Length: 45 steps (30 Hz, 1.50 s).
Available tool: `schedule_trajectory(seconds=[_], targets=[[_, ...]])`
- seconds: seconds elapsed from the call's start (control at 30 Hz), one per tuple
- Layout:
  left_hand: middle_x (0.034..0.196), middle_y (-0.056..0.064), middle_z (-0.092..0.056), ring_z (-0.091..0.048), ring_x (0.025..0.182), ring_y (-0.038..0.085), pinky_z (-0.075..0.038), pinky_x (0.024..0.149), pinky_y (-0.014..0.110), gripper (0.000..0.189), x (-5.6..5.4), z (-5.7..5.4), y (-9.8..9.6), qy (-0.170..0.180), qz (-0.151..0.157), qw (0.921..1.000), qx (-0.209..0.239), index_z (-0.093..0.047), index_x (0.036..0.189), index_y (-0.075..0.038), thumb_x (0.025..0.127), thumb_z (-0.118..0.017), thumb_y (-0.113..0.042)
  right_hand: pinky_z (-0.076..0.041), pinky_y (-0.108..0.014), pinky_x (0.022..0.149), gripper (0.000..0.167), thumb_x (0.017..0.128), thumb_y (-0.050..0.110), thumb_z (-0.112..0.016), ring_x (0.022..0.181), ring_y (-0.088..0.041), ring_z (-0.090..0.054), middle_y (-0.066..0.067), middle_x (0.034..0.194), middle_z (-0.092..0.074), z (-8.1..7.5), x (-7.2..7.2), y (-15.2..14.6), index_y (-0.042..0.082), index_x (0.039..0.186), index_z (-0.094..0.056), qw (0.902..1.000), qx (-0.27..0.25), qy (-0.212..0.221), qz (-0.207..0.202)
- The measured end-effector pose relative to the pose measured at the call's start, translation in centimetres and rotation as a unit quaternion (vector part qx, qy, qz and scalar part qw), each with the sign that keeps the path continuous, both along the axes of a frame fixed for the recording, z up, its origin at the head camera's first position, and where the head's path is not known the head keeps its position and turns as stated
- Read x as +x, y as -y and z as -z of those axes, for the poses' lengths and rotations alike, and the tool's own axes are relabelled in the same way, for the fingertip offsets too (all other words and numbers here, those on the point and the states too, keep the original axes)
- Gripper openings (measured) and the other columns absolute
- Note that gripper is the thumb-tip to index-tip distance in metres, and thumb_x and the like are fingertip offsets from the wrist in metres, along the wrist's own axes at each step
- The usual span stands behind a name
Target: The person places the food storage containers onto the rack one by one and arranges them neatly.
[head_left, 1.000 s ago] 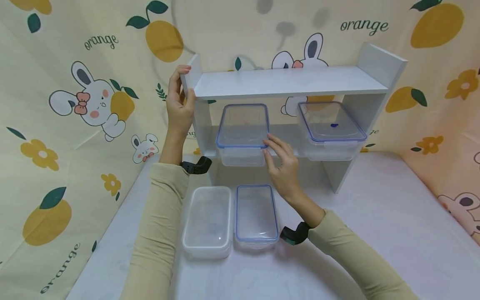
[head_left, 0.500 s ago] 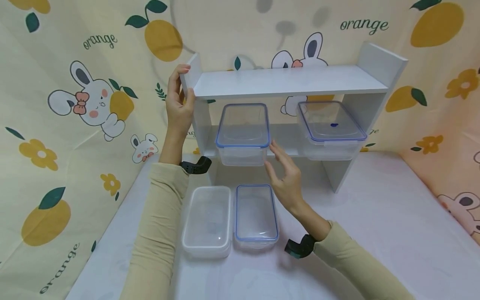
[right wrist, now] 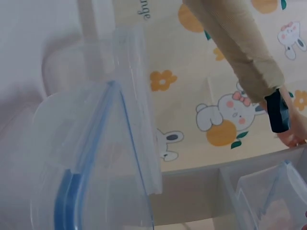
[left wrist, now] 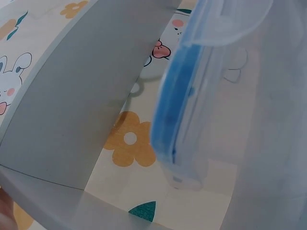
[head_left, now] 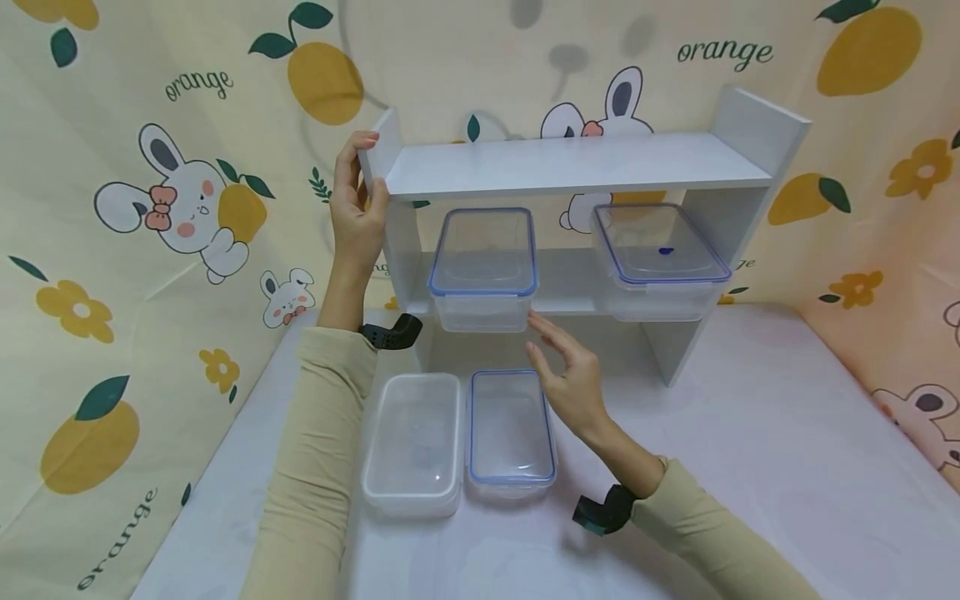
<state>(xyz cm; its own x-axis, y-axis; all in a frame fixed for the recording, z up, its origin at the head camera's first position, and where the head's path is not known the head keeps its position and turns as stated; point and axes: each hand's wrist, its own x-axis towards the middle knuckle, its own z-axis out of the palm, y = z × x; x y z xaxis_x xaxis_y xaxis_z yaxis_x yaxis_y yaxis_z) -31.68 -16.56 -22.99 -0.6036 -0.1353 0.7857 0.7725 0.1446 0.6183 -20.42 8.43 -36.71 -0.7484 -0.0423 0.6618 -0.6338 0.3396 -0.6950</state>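
Note:
My left hand (head_left: 357, 212) grips the upper left side panel (head_left: 384, 154) of a white two-tier shelf (head_left: 577, 162), thumb in front. On the middle board, at the left, sits a clear food container (head_left: 483, 258) with a blue-edged lid. Its front juts past the board. The right hand (head_left: 573, 379) is just below its front right corner, fingers extended and slightly spread, holding nothing; whether a fingertip touches the box, I cannot tell. In the left wrist view the container's blue seal (left wrist: 175, 105) shows beside the side panel (left wrist: 86, 86).
Another blue-rimmed container (head_left: 663, 258) sits at the right of the same board, also jutting forward. On the white table before the shelf, a white-lidded container (head_left: 414, 442) and a blue-rimmed container (head_left: 512, 433) stand side by side. A printed cloth (head_left: 180, 350) hangs behind.
The right hand has let go of the left container's front right corner and moved slightly down, fingers straightening. My left hand stays on the side panel, and the containers look unmoved.

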Motion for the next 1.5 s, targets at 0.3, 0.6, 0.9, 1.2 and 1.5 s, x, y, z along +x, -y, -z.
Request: schedule_trajectory(seconds=[0.3, 0.6, 0.9, 1.2, 1.5], targets=[[0.145, 0.012, -0.045, -0.040, 0.137, 0.013, -0.034, 0.116, 0.033, 0.040, 0.1, -0.1, -0.1, -0.011, 0.018, 0.9998, 0.008, -0.045, 0.127, 0.001, 0.088, -0.043, 0.006, -0.046, -0.017, 0.101, 0.035, 0.088, -0.002, -0.061, 0.123, -0.035, -0.058, -0.021, 0.133, -0.060, 0.8, -0.1, -0.1, -0.008, 0.122, -0.060, 0.9999, -0.008, 0.003, -0.006], [0.144, 0.013, -0.045, -0.041, 0.136, 0.012, -0.035, 0.114, 0.033, 0.039, -0.1, -0.1, -0.1, -0.021, 0.012, 0.9997, 0.001, -0.045, 0.126, 0.000, 0.088, -0.041, 0.007, -0.052, -0.020, 0.093, 0.032, 0.087, -0.004, -0.061, 0.112, -0.042, -0.060, -0.029, 0.121, -0.063, 3.6, 1.2, -1.3, -0.013, 0.118, -0.058, 0.9933, -0.024, 0.105, -0.042], [0.144, 0.013, -0.045, -0.040, 0.137, 0.013, -0.034, 0.116, 0.033, 0.039, -0.1, -0.2, 0.0, -0.011, 0.011, 0.9999, 0.001, -0.046, 0.126, 0.000, 0.088, -0.042, 0.007, -0.052, -0.014, 0.084, 0.026, 0.086, 0.001, -0.065, 0.097, -0.021, -0.067, -0.025, 0.110, -0.068, 5.3, 2.7, -2.5, -0.008, 0.110, -0.063, 0.9829, 0.003, 0.183, -0.023], [0.137, 0.010, -0.046, -0.041, 0.130, 0.024, -0.040, 0.102, 0.034, 0.038, -0.4, -0.4, -0.3, -0.023, 0.037, 0.9987, 0.025, -0.045, 0.115, -0.002, 0.079, -0.039, 0.011, -0.051, -0.015, 0.074, 0.028, 0.084, 0.006, -0.069, 0.080, 0.004, -0.058, -0.015, 0.096, -0.069, 6.3, 2.8, -3.7, -0.008, 0.108, -0.064, 0.9400, -0.039, 0.339, -0.012], [0.149, 0.015, -0.038, -0.037, 0.135, 0.012, -0.032, 0.107, 0.031, 0.050, -0.8, -0.5, -0.7, -0.024, 0.054, 0.9976, 0.036, -0.042, 0.121, -0.004, 0.076, -0.032, 0.015, -0.055, -0.021, 0.072, 0.052, 0.086, 0.014, -0.066, 0.081, -0.006, -0.057, 0.001, 0.091, -0.057, 6.7, 3.1, -4.4, -0.010, 0.128, -0.047, 0.8719, -0.076, 0.479, -0.068]])
